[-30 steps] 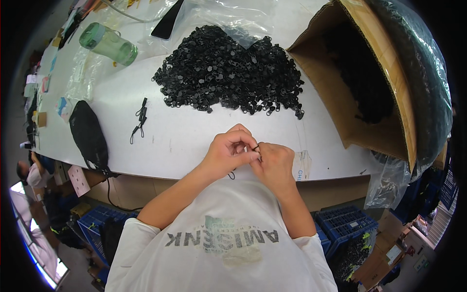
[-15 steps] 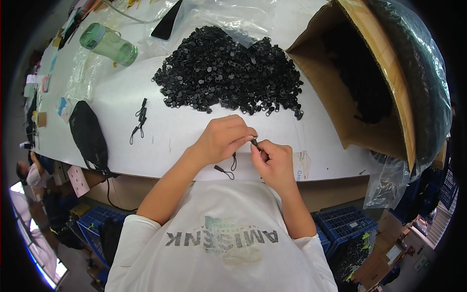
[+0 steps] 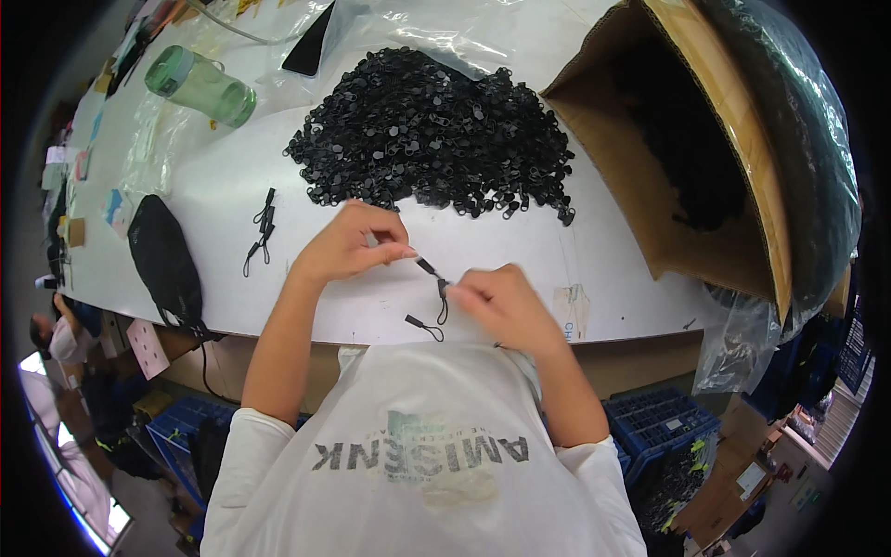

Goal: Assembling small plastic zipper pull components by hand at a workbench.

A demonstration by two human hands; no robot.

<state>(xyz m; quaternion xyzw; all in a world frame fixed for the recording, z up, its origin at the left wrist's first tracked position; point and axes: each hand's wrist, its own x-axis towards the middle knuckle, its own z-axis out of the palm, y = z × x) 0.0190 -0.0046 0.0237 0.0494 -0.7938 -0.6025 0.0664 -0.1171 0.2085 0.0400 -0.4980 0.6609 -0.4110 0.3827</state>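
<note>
A small black cord zipper pull point(image 3: 425, 265) hangs slantwise between my hands, its upper end pinched by thumb and fingers of my left hand point(image 3: 357, 243). My right hand point(image 3: 501, 302) is close by on the right, fingers curled and blurred; whether they grip the pull's lower end does not show. Below them on the table, a second zipper pull with a thin loop point(image 3: 443, 311) lies partly beside my right fingertips. Nearer my body rests another looped pull point(image 3: 425, 327). Several more looped pulls point(image 3: 262, 230) lie grouped to the left.
A large heap of small black zipper parts point(image 3: 432, 135) covers the table's middle. On the right a cardboard box point(image 3: 603, 121) lies open toward it, with dark contents. A green bottle point(image 3: 209, 88), a phone point(image 3: 309, 42) and a black pouch point(image 3: 165, 255) are left.
My left hand has moved left and the two hands are farther apart. The zipper pull, earlier mostly hidden between both hands' fingers, now shows in the gap.
</note>
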